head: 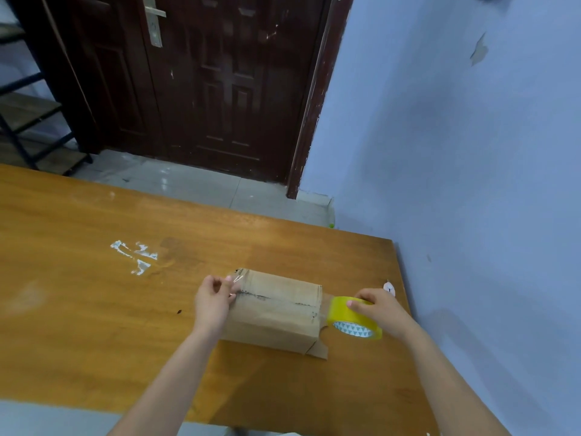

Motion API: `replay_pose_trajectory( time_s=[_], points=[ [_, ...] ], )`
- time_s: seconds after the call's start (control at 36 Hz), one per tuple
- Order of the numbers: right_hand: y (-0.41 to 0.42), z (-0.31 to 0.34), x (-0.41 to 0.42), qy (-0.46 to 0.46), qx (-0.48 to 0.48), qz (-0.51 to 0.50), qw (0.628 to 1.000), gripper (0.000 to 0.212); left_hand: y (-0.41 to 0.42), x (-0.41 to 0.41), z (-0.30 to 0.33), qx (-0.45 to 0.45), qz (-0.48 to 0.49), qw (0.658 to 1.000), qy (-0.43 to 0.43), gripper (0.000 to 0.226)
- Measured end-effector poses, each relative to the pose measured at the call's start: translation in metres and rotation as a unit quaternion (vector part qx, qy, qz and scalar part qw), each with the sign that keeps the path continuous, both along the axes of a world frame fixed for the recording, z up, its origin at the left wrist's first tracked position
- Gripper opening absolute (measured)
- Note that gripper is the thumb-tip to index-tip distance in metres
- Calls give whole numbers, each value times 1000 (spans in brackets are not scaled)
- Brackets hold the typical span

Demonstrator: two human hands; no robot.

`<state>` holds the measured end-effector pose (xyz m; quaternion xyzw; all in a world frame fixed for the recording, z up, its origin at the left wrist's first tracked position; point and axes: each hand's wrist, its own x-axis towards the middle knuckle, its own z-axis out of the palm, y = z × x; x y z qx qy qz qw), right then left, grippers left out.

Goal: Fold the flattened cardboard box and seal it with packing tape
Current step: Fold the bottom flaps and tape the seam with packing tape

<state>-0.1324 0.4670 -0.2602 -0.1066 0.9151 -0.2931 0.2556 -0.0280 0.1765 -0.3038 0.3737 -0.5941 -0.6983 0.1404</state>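
A folded brown cardboard box lies on the wooden table, its top seam running left to right. My left hand is at the box's left end and pinches the free end of clear tape there. My right hand grips a yellow roll of packing tape just past the box's right end. A small flap of the box sticks out under the roll on the right.
White tape residue marks the table left of the box. A small white object lies by the table's right edge, close to the blue wall. A dark wooden door and a metal shelf stand beyond the table.
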Motion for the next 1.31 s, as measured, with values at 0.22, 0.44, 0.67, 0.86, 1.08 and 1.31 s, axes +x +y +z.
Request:
replay_pose_trajectory(
  time_s=[0.22, 0.44, 0.67, 0.86, 1.08, 1.31],
  points=[
    [-8, 16, -8, 16, -20, 11, 1000, 21, 4, 1, -4, -33, -7, 999, -19, 21],
    [-28, 13, -9, 28, -4, 10, 1000, 32, -5, -1, -4, 95, 33, 995, -20, 17],
    [-34, 16, -15, 33, -12, 8, 999, 24, -14, -6, -13, 165, 32, 985, -25, 41],
    [-45, 7, -5, 85, -11, -45, 995, 54, -14, -8, -15, 199, 52, 979, 8, 20],
    [-51, 12, -1, 110, 84, 1, 990, 52, -9, -8, -7, 185, 70, 980, 7, 33],
    [-47, 16, 1, 100, 136, 30, 985, 51, -10, -12, -10, 196, 84, 977, -2, 18]
  ],
)
